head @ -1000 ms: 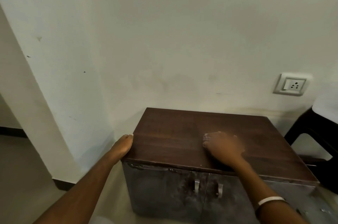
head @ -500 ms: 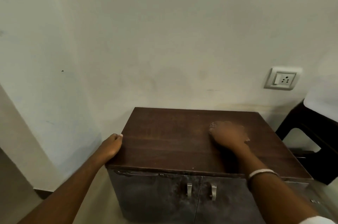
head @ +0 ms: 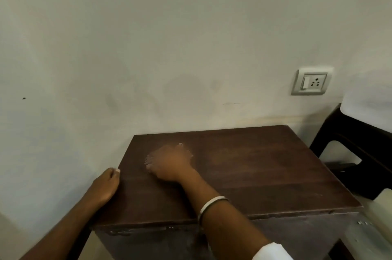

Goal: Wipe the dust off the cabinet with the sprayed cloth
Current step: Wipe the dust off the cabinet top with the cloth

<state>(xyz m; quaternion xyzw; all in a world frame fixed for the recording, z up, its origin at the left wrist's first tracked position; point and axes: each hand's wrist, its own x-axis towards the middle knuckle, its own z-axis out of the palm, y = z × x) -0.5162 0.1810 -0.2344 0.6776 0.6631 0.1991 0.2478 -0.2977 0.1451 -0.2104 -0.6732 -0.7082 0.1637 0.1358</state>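
Note:
A low cabinet with a dark brown wooden top [head: 265, 170] stands against the wall. My right hand [head: 169, 162] lies on the left rear part of the top, blurred, with its fingers bunched over a pale cloth [head: 180, 144]; only thin whitish edges of it show around the fingers. My left hand [head: 104, 185] grips the cabinet's left edge, thumb on the top and fingers down the side. A white bangle [head: 212, 204] sits on my right wrist.
A pale wall [head: 169, 47] rises right behind the cabinet, with a socket plate [head: 311, 81] at the right. A black chair [head: 360, 153] stands close to the cabinet's right side. Something whitish [head: 379, 213] sits low at the right edge.
My right hand has swept across the top from the right-middle to the left rear part. My left hand has stayed on the left edge. The camera has moved closer.

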